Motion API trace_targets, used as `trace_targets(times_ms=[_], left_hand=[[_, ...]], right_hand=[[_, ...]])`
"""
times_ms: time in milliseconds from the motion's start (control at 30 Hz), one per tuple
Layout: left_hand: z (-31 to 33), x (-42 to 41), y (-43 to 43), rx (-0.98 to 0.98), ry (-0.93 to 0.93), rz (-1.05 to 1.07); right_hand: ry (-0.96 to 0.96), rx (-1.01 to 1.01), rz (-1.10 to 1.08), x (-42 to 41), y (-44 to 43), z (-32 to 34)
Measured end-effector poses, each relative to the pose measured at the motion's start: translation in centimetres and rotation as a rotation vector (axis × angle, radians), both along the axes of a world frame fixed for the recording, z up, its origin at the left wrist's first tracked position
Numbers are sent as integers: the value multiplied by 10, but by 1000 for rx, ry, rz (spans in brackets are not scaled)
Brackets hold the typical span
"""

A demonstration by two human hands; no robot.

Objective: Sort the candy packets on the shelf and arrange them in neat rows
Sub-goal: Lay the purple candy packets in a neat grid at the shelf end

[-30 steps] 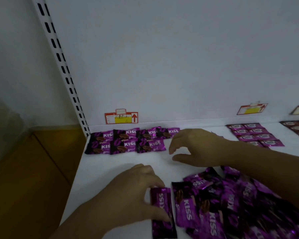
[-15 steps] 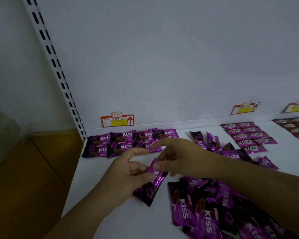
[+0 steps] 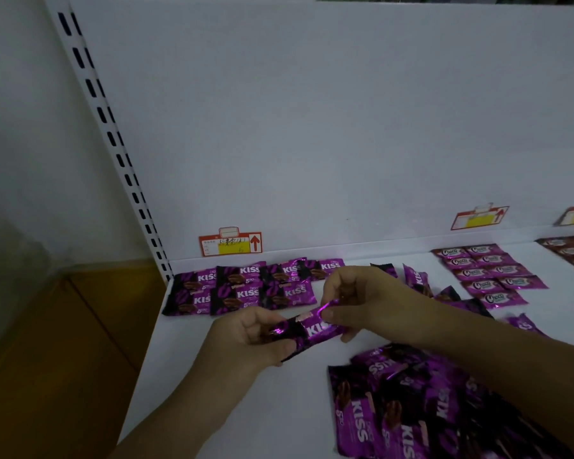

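Both hands are holding 1 purple candy packet up over the shelf. The left hand is pinching its dark end, and the right hand is pinching its shiny end. The packet is lying long from left to right, just like the 2 neat rows behind it. The open spot is sitting at the right end of the front row, nearer the right hand. A messy pile is waiting in front.
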State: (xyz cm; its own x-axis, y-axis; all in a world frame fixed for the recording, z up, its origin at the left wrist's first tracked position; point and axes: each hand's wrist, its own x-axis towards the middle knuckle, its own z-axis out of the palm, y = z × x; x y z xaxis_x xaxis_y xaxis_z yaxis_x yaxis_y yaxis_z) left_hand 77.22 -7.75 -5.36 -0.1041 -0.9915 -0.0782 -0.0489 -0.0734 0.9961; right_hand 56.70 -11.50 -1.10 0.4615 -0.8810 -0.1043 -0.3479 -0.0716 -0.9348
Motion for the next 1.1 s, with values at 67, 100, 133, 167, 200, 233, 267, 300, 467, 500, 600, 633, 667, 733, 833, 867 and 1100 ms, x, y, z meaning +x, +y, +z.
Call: trace_targets(times_ms=[67, 100, 133, 167, 200, 233, 267, 300, 467, 500, 600, 633, 667, 733, 833, 867, 1100], left_hand=[[-1, -2, 1, -219, -127, 73], [-2, -2, 2, -361, -211, 92], [-3, -3, 2, -499, -293, 98], [-4, -4, 2, -617, -353, 102], [-6, -5, 3, -701, -389, 104], [-7, -6, 3, -760, -413, 110], [-8, -6, 3, -805, -427, 120], [-7, -7, 4, -842, -435, 125], [-9, -13, 5, -786, -507, 120], [-9, -15, 4, -721, -538, 122], [-10, -21, -2, -565, -808, 29], [-13, -22, -4, -519, -900, -7], [-15, -23, -5, -472, -978, -46], [-18, -24, -6, -415, -1068, -95], [-20, -23, -5, -417, -1108, -104], [-20, -22, -6, -419, -1106, -95], [-19, -22, -6, -442, -1080, -94]], right_hand=[[-19, 25, 102, -4, 1, 5], [-4, 14, 142, -5, 1, 7], [43, -21, 167, -6, 1, 8], [123, -86, 180, -6, 1, 9], [215, -174, 193, -6, 1, 9], [295, -274, 210, -5, 1, 9], [346, -360, 230, -4, 2, 9], [369, -416, 243, -3, 3, 9], [404, -488, 258, -8, 2, 9], [454, -542, 252, -11, -1, 8], [645, -688, 149, -25, -12, 1], [690, -701, 108, -30, -16, -2], [723, -712, 78, -33, -20, -5], [770, -745, 63, -34, -28, -9], [794, -777, 89, -31, -38, -13], [802, -786, 106, -29, -40, -14], [835, -762, 138, -21, -44, -16]])
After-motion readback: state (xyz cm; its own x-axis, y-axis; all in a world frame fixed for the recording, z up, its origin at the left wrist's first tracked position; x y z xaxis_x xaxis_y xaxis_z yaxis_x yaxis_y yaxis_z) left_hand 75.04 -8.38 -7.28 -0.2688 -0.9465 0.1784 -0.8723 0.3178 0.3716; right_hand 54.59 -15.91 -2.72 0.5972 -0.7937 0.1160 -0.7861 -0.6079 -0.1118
